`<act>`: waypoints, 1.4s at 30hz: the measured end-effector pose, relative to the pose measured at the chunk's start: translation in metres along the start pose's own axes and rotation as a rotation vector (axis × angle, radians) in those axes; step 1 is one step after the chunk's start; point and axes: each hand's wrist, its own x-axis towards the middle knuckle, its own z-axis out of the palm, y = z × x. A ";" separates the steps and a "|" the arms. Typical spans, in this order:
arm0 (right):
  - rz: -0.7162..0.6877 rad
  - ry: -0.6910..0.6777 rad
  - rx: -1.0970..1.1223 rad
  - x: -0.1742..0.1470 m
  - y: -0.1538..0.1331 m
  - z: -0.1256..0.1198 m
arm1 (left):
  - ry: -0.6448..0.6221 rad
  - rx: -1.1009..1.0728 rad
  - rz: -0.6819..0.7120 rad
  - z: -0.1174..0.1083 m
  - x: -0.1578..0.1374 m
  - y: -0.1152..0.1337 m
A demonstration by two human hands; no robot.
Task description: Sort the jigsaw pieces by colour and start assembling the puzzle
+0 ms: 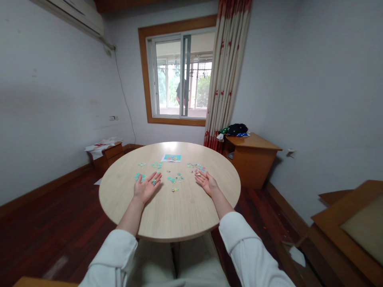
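My left hand (pixel 146 187) rests palm up over the round table, its fingers stretched out. A small blue-green puzzle piece (pixel 154 182) appears to lie loose on those fingers. On the other side, my right hand (pixel 206 183) is also palm up and flat. Near its fingertips is a yellowish puzzle piece (pixel 198 174), and whether it lies on the fingers or just beyond I cannot tell. Turquoise pieces (pixel 137 175) sit behind my left hand, and a pinkish mixed group (pixel 194 166) behind my right. Between the hands are a blue-green group (pixel 175 179) and yellow pieces (pixel 175 190).
The pale wooden table (pixel 179 219) carries a colourful picture sheet (pixel 171 158) at its far side. Papers cover a low cabinet (pixel 110 153) at left. Dark cloth (pixel 237 129) lies on a wooden desk (pixel 254 159) at right. A person (pixel 181 93) shows through the window.
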 end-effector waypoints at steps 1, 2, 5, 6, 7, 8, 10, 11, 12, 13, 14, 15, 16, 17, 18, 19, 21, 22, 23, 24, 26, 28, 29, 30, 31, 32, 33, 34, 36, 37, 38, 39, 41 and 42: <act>-0.003 -0.005 0.000 -0.001 0.000 0.000 | -0.004 0.001 -0.001 -0.001 0.000 0.000; -0.006 -0.009 0.002 -0.001 0.000 0.001 | -0.007 0.003 0.000 -0.001 0.000 0.000; -0.013 -0.014 0.004 -0.001 0.001 0.000 | -0.002 0.011 0.004 -0.002 0.000 0.000; -0.014 -0.013 0.003 0.000 0.001 0.000 | 0.002 0.013 0.004 -0.001 0.000 0.000; -0.015 -0.012 0.002 0.000 0.001 0.000 | 0.005 0.012 0.004 -0.001 0.000 0.000; -0.015 -0.013 -0.001 0.000 0.001 0.000 | 0.006 0.010 0.003 0.000 0.000 0.000; -0.015 -0.016 -0.007 0.000 0.001 0.000 | 0.006 0.004 0.001 0.000 0.000 0.001; -0.016 -0.019 -0.010 0.000 0.001 0.000 | 0.006 0.000 -0.001 0.000 0.000 0.001; -0.016 -0.021 -0.013 0.000 0.001 0.000 | 0.004 -0.003 -0.004 0.000 0.000 0.001; -0.017 -0.023 -0.014 -0.001 0.001 0.000 | 0.002 -0.006 -0.006 0.000 0.000 0.001; -0.019 -0.025 -0.014 -0.001 0.001 0.001 | -0.001 -0.008 -0.006 0.000 0.000 0.001; -0.020 -0.026 -0.013 -0.001 0.001 0.001 | -0.003 -0.010 -0.005 0.000 0.000 0.001; -0.020 -0.026 -0.011 -0.002 0.000 0.001 | -0.004 -0.012 -0.003 0.000 0.000 0.001; -0.018 -0.025 -0.010 -0.002 0.000 0.001 | -0.003 -0.014 -0.001 0.000 0.000 0.001; -0.017 -0.022 -0.010 -0.002 0.000 0.002 | -0.003 -0.016 -0.001 0.000 0.000 0.001; -0.015 -0.020 -0.009 -0.003 0.000 0.002 | -0.002 -0.017 -0.001 0.000 -0.001 0.001; -0.011 -0.020 -0.009 -0.003 0.000 0.002 | 0.000 -0.020 -0.002 0.001 -0.001 0.000; -0.009 -0.020 -0.009 -0.003 0.000 0.002 | 0.001 -0.021 -0.002 0.002 -0.001 0.000; -0.009 -0.020 -0.008 -0.003 0.000 0.002 | 0.002 -0.020 -0.003 0.003 -0.002 0.000; -0.010 -0.020 -0.008 -0.003 0.000 0.002 | 0.004 -0.017 -0.003 0.003 -0.002 0.000; -0.013 -0.020 -0.012 -0.002 0.000 0.001 | 0.005 -0.008 -0.005 0.004 -0.002 0.000; -0.021 -0.023 -0.015 -0.001 0.000 0.000 | 0.001 0.004 -0.005 0.005 -0.003 0.000; -0.025 -0.023 -0.015 -0.001 0.000 0.000 | -0.003 0.011 -0.006 0.006 -0.003 0.000; -0.028 -0.022 -0.015 0.000 0.001 0.000 | -0.006 0.017 -0.007 0.006 -0.004 0.000; -0.031 -0.020 -0.014 0.000 0.001 -0.001 | -0.009 0.023 -0.008 0.007 -0.004 0.001; -0.032 -0.020 -0.013 0.001 0.001 -0.001 | -0.010 0.027 -0.008 0.007 -0.004 0.001; -0.031 -0.022 -0.014 0.001 0.001 -0.001 | -0.009 0.031 -0.009 0.007 -0.004 0.001; -0.030 -0.025 -0.016 0.001 0.001 -0.001 | -0.009 0.033 -0.010 0.007 -0.005 0.001; -0.030 -0.031 -0.019 0.001 0.001 -0.002 | -0.009 0.035 -0.011 0.007 -0.005 0.000; -0.031 -0.032 -0.021 0.001 0.001 -0.002 | -0.010 0.034 -0.012 0.007 -0.005 0.000; -0.031 -0.030 -0.025 0.000 0.001 -0.002 | -0.014 0.033 -0.013 0.007 -0.005 0.000; -0.031 -0.028 -0.030 0.000 0.001 -0.001 | -0.016 0.031 -0.013 0.006 -0.004 0.000; -0.029 -0.024 -0.039 -0.001 0.000 -0.001 | -0.022 0.028 -0.013 0.006 -0.004 0.000; -0.028 -0.022 -0.042 -0.001 0.000 -0.001 | -0.022 0.027 -0.013 0.006 -0.005 0.000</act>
